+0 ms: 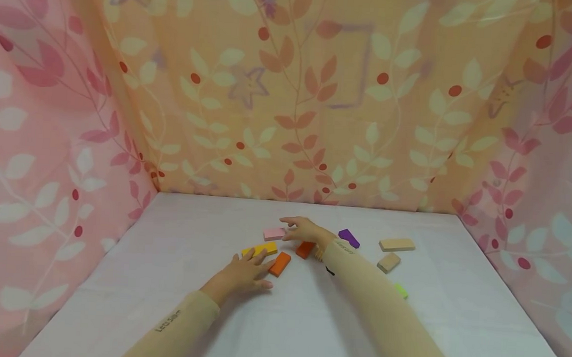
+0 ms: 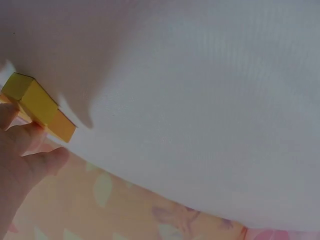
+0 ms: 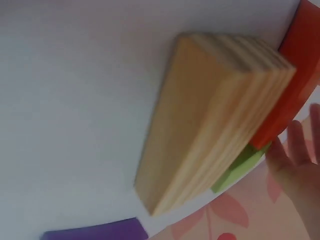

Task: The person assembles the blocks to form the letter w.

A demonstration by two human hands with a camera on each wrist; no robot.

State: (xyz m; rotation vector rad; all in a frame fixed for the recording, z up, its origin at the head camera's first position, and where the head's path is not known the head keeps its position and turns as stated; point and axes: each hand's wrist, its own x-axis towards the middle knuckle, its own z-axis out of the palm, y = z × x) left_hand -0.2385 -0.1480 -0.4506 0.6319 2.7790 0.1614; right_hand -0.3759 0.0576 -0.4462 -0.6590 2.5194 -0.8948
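My left hand (image 1: pixel 242 272), fingers spread, reaches over the near side of a yellow block (image 1: pixel 269 247). An orange block (image 1: pixel 279 264) lies beside its fingertips. In the left wrist view the fingers sit against or just beside the yellow block (image 2: pixel 39 102); contact is unclear. Farther back, my right hand (image 1: pixel 307 230) extends its fingers leftward beside a pink block (image 1: pixel 272 234), with nothing visibly gripped. Below that hand are a red-orange block (image 1: pixel 304 249) and a layered wooden block (image 1: pixel 319 253), partly hidden by the sleeve. The right wrist view shows the wooden block (image 3: pixel 200 120) up close.
Right of the right arm lie a purple block (image 1: pixel 348 238), a long beige block (image 1: pixel 397 244), a shorter beige block (image 1: pixel 389 262) and a lime-green block (image 1: pixel 401 291), partly covered by the sleeve. Floral cloth walls (image 1: pixel 288 120) enclose the white table (image 1: pixel 193 222) on three sides.
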